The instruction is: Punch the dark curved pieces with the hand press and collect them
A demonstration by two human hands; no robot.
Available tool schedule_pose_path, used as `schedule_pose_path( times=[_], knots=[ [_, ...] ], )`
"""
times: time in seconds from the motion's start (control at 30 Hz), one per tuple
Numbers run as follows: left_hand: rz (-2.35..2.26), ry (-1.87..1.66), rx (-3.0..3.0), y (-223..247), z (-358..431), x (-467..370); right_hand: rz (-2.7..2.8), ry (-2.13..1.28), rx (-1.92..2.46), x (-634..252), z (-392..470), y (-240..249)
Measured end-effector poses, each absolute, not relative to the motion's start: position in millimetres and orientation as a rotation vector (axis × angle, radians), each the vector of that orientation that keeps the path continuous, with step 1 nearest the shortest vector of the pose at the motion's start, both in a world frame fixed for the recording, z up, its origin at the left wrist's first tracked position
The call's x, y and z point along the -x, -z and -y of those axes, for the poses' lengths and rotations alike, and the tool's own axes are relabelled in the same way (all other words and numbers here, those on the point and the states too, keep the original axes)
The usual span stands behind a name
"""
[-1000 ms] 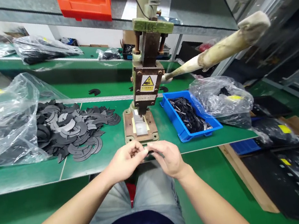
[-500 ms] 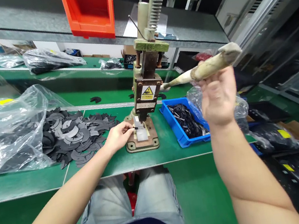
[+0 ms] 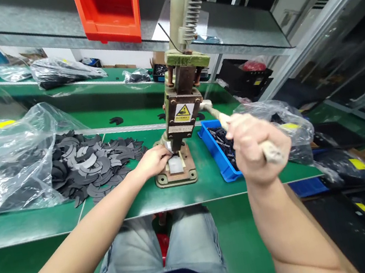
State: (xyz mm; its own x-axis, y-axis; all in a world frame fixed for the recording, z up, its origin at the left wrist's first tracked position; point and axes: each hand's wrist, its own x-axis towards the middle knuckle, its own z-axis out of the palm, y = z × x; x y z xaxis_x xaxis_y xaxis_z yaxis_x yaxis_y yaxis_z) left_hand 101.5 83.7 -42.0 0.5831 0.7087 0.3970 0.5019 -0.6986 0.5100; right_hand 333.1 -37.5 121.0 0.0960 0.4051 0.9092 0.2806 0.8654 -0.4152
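Observation:
A hand-lever press [image 3: 181, 113] with a yellow warning label stands upright on the green bench. Its lever handle [image 3: 219, 116], wrapped in worn pale tape, slants down toward me, and my right hand [image 3: 258, 144] is closed around it. My left hand [image 3: 156, 161] reaches the press base [image 3: 187, 164] from the left, fingertips pinched together beside the pale fixture block [image 3: 175, 164], just under the ram [image 3: 177, 144]. Whatever those fingertips hold is hidden. A heap of dark curved flat pieces [image 3: 98, 168] lies left of that hand.
To the right of the press is a blue bin [image 3: 220, 158] of small black parts, partly behind my right hand. A clear plastic bag [image 3: 7, 162] covers part of the bench's left side. An orange bin [image 3: 111, 22] hangs overhead. Bagged goods [image 3: 346, 164] lie far right.
My right hand has swung the lever down and toward me, its fingers now wrapped round it. My left hand has shifted slightly right; the small black part at its fingertips is now out of sight.

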Motion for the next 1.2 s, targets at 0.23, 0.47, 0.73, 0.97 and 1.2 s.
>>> schedule_pose_path(
  times=[0.23, 0.47, 0.73, 0.97, 1.2],
  knots=[
    [-0.961, -0.827, -2.386, 38, -78, -103, 1.509, 0.073, 0.679, -335, 56, -51],
    [-1.275, -0.697, -2.418, 27, -95, -41, 1.446, 0.094, 0.631, -331, 48, -46],
    [-1.698, -0.117, -2.445, 22, -134, 56, 1.362, 0.143, 0.646, -326, 45, -42],
    [-1.659, -0.131, -2.293, 28, -141, 34, 1.387, 0.156, 0.643, -328, 47, -42],
    [-1.558, -0.2, -2.199, 17, -139, 26, 1.385, 0.146, 0.641, -328, 47, -40]
  ],
)
